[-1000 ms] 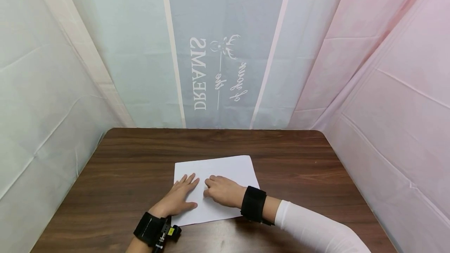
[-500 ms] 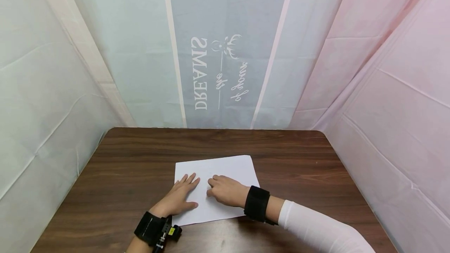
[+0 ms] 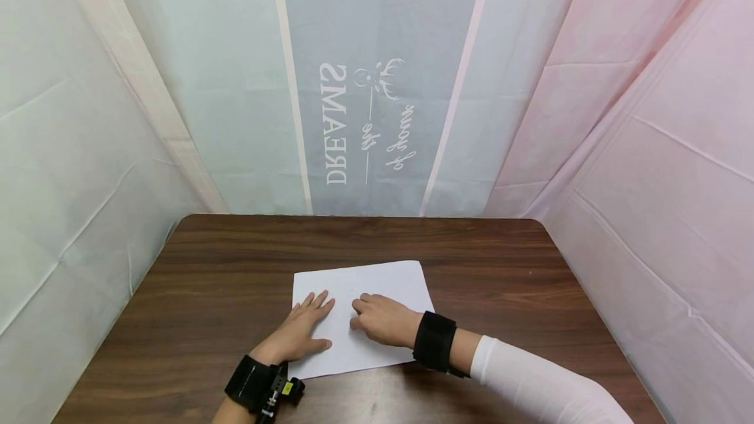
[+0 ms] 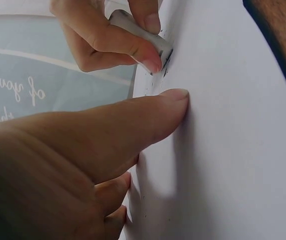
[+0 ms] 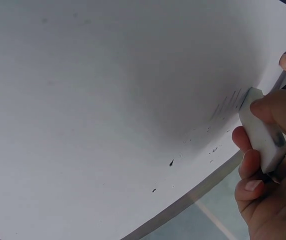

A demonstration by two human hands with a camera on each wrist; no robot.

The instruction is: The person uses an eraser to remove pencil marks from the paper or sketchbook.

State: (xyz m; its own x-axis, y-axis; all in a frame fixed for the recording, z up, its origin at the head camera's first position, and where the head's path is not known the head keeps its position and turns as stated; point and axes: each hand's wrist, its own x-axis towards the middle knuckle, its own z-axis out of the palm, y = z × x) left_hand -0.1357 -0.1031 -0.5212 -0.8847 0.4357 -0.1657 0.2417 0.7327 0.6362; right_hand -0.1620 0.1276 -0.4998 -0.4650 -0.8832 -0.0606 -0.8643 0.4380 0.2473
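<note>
A white sheet of paper (image 3: 377, 277) lies on the wooden table. My right hand (image 3: 385, 320) pinches a white eraser (image 5: 262, 132) between thumb and fingers, its end against the paper. Beside that end, the right wrist view shows a row of short dark pencil strokes (image 5: 225, 105) and several dark crumbs (image 5: 171, 163). In the left wrist view the eraser (image 4: 141, 36) has dark smudges on its end. My left hand (image 3: 297, 332) rests on the left part of the paper with fingers spread, its thumb (image 4: 168, 102) pointing toward the eraser.
The dark wooden table (image 3: 235, 247) extends around the paper. Behind it hangs a grey-green cloth (image 3: 377, 18) with mirrored lettering, and pale cloths drape both sides. Black bands are strapped on both wrists; the left band (image 3: 250, 383) carries a small camera.
My right hand with the eraser has slid a little to the right across the paper. The left hand and the paper stay in place.
</note>
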